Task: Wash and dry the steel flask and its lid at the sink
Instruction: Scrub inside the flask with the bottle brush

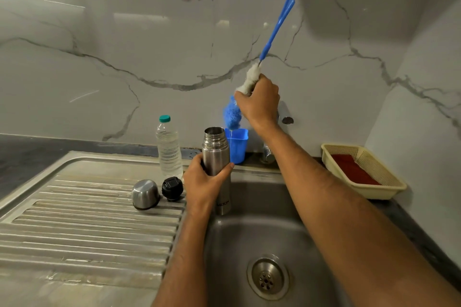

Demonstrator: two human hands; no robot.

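While the steel flask (pixel 216 157) is held upright at the sink's (pixel 249 237) left rim, with the left hand (pixel 203 182) wrapped round its body and its mouth uncapped, the bottle brush (pixel 252 80) is gripped by the right hand (pixel 259 102) at the bristled part, with the blue tip hanging below the fist and the blue handle pointing up toward the wall. The washing step is judged to be at its start: the inside has yet to be scrubbed. For the next move, the blue tip would need to be swung left and lowered straight into the narrow mouth. Room above the flask is open, but the blue cup (pixel 237 144) stands just behind it and the plastic bottle (pixel 169 147) just to its left. The steel cap (pixel 145 193) and black stopper (pixel 172 188) lie on the ribbed drainboard (pixel 74 219), near the basin's edge, where a careless elbow could knock them.
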